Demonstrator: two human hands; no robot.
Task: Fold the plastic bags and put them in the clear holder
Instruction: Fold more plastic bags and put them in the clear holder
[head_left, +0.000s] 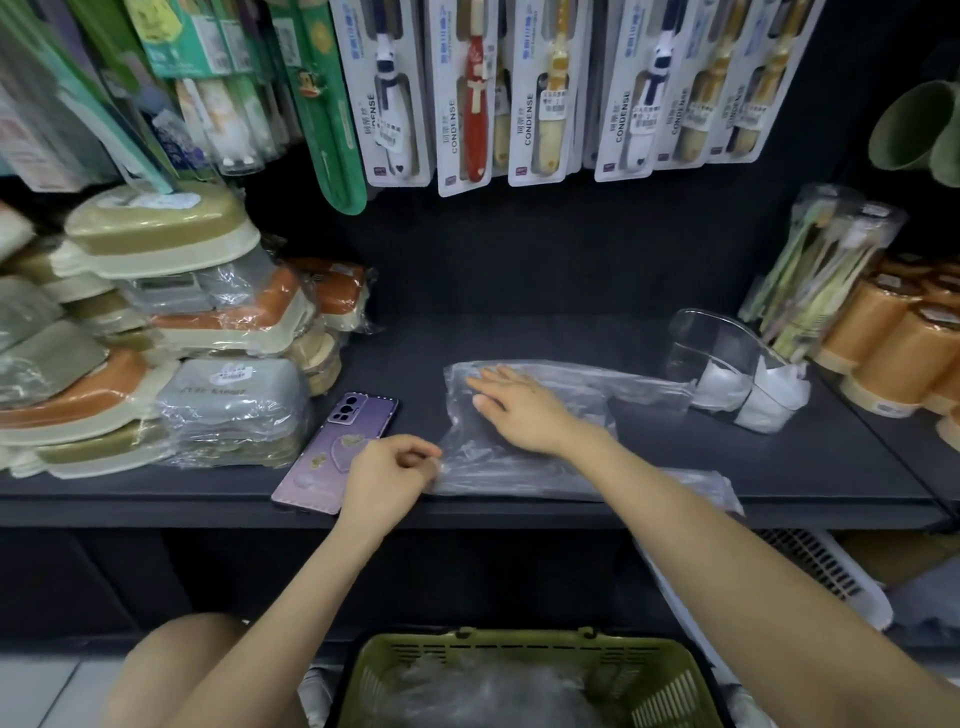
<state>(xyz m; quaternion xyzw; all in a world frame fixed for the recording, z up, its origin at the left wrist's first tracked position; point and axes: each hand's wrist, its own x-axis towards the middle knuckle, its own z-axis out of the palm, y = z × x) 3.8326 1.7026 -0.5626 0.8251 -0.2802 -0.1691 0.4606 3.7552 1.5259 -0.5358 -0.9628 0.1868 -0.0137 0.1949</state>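
Observation:
A clear plastic bag (587, 447) lies spread on the dark shelf (519, 338). My right hand (519, 410) rests flat on it with straight fingers, pressing its upper left part. My left hand (387, 475) pinches the bag's near left edge between curled fingers at the shelf front. The clear holder (727, 353) stands at the right on the shelf, with folded white bags (763, 395) inside it. Below, a green basket (519, 675) holds more crumpled clear bags.
A purple phone (332, 447) lies just left of my left hand. Stacked wrapped soap boxes (156, 338) fill the left of the shelf. Orange cups (893, 343) and toothbrush packs (815, 270) crowd the right. Carded toothbrushes (519, 93) hang above.

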